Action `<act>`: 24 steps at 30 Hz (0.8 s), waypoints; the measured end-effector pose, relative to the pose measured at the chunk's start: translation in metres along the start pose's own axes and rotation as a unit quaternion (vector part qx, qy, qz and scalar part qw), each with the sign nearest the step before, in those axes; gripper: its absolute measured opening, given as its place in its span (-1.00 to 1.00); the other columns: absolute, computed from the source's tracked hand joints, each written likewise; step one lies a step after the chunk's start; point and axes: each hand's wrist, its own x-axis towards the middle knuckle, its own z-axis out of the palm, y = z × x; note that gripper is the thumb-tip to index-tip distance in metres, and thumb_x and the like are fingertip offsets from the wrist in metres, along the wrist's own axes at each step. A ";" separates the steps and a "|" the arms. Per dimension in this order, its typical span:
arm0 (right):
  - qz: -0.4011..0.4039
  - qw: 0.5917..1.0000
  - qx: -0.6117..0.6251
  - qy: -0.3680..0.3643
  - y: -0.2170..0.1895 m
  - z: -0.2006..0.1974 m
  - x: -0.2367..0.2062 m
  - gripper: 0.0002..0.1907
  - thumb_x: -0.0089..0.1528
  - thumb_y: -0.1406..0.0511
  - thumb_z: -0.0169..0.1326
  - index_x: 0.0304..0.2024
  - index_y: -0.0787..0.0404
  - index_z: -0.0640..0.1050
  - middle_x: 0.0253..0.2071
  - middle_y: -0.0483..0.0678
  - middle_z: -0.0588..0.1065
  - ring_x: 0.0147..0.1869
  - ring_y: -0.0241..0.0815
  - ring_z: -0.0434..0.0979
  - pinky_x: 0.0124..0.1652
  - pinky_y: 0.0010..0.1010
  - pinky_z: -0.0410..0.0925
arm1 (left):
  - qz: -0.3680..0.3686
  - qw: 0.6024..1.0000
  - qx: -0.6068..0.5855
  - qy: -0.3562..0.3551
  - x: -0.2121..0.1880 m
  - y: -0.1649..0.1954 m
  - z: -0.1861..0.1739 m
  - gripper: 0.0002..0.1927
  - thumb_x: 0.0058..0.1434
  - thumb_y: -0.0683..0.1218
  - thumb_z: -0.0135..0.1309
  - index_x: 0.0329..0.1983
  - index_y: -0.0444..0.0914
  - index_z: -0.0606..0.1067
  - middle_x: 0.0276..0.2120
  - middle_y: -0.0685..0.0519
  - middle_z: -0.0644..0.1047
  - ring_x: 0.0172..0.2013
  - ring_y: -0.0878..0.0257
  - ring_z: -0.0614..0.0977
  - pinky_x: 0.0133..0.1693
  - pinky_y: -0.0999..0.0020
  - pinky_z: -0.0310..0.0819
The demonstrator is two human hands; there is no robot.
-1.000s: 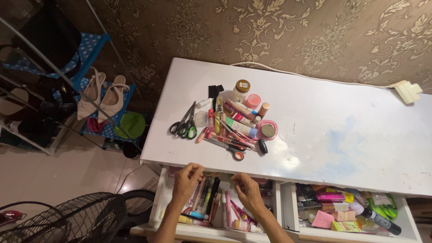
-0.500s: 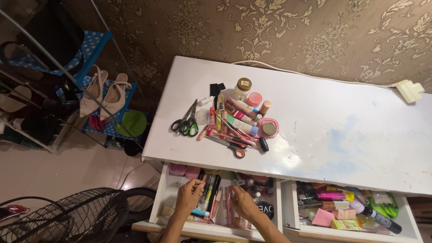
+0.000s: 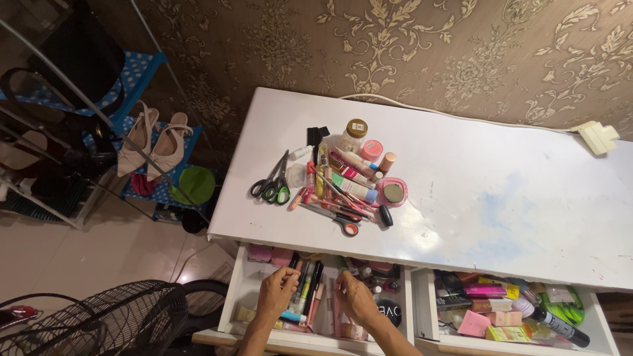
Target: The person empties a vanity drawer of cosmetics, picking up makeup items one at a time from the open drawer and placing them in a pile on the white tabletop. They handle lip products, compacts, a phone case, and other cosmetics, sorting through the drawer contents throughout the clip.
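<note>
Left hand (image 3: 277, 291) in the open left drawer (image 3: 232, 302), fingers curled and pinching at the pens and tubes (image 3: 305, 290) standing there; whether it grips one, cannot tell. Right hand (image 3: 356, 296) just beside, fingers bent loosely down onto the drawer's cosmetics, not closed on anything. Farther off, on the white table (image 3: 501, 165), scissors (image 3: 270, 184) lie left of a heap of make-up (image 3: 353, 175). Right drawer (image 3: 597, 310) also open, crammed.

A pair of green-handled scissors (image 3: 270, 185) is laid on the white tabletop (image 3: 514, 178); beige heeled shoes (image 3: 155, 142) are kept on a blue shelf (image 3: 148, 69).
</note>
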 end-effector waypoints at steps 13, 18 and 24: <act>0.037 0.975 0.219 -0.012 0.006 -0.009 0.007 -0.81 0.24 0.38 0.10 -0.09 0.25 0.47 -0.39 -0.10 0.52 -0.36 -0.32 0.47 -0.35 -0.43 0.38 | 0.015 0.999 -0.032 0.011 0.005 -0.005 0.001 -0.83 0.28 -0.15 0.06 -0.13 -0.26 0.60 -0.42 0.05 0.67 -0.44 0.32 0.70 -0.36 0.42 0.62; 0.003 0.913 0.397 0.098 0.010 -0.037 0.030 -0.84 0.29 0.37 0.10 -0.09 0.29 0.51 -0.39 -0.10 0.50 -0.31 -0.35 0.50 -0.26 -0.50 0.42 | 0.027 0.999 -0.027 0.026 0.013 0.007 0.000 -0.83 0.30 -0.10 0.09 -0.14 -0.24 0.62 -0.43 0.05 0.66 -0.43 0.34 0.69 -0.35 0.42 0.60; -0.017 0.850 0.475 0.228 0.002 -0.074 0.060 -0.86 0.32 0.39 0.08 -0.12 0.35 0.43 -0.31 0.03 0.57 -0.24 -0.20 0.62 -0.19 -0.43 0.46 | 0.065 0.994 -0.087 0.030 0.032 0.034 -0.002 -0.82 0.32 -0.08 0.08 -0.13 -0.26 0.60 -0.43 0.07 0.66 -0.42 0.36 0.66 -0.36 0.42 0.57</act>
